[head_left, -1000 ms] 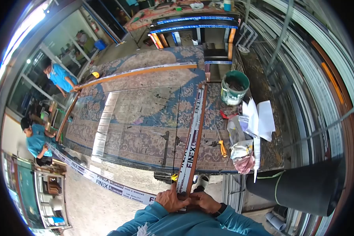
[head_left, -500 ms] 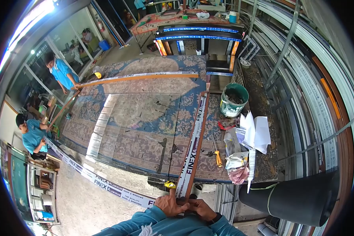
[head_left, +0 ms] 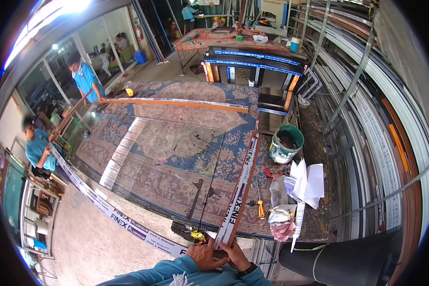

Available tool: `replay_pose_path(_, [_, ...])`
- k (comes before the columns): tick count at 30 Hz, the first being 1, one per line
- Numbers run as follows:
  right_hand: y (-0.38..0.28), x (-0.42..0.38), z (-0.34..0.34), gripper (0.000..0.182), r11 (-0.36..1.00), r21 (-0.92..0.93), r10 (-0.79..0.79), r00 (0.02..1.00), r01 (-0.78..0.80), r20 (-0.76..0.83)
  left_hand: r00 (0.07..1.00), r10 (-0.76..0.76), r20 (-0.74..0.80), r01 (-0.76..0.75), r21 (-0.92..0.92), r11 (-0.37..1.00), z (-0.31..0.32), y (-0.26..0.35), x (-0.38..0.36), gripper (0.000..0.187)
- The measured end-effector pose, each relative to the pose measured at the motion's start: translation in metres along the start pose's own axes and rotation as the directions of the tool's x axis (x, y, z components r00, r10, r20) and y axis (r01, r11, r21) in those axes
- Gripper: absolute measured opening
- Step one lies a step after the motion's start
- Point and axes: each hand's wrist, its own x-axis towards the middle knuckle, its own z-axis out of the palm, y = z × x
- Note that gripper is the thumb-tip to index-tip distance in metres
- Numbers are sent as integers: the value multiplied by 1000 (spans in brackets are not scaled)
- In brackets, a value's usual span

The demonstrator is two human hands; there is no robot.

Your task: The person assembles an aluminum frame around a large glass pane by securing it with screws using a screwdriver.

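At the bottom, just in front of my body, two long aluminum profiles with FINEX tape meet at a corner. My left hand (head_left: 205,256) is closed over this corner, its fingers against the profiles' ends. My right hand (head_left: 237,257) grips the end of the brown-edged profile (head_left: 238,198) from the right side. That profile runs away from me across the carpeted table. The other profile (head_left: 124,224) stretches left to a co-worker in blue (head_left: 39,150), whose hands hold its far end. A yellow tape measure (head_left: 198,235) lies just beyond my left hand.
A second co-worker (head_left: 86,80) holds the far corner, where another profile (head_left: 176,101) crosses the carpeted table (head_left: 152,176). To the right are a green bucket (head_left: 286,144), an orange-handled screwdriver (head_left: 261,209), papers (head_left: 312,183) and a black roll (head_left: 341,262). Racked profiles (head_left: 367,119) line the right side.
My view has tilted, so the table sits lower in it. My right hand has shifted from pinching near the corner to gripping the brown-edged profile's side. My left hand stays at the corner.
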Motion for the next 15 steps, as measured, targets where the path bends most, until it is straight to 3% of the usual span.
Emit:
replay_pose_path(4, [-6, -8, 6, 52, 998, 56, -12, 1000, 11, 21, 996, 44, 83, -41, -32, 999, -5, -2, 1, 117])
replay_pose_path(9, [-14, -15, 15, 46, 998, 70, 8, 1000, -8, 6, 991, 51, 125, -48, -32, 998, -16, 5, -1, 110])
replay_pose_path(15, [-9, -13, 11, 46, 998, 36, -47, 999, 46, 21, 996, 78, 36, -78, 4, 997, -8, 2, 3, 115])
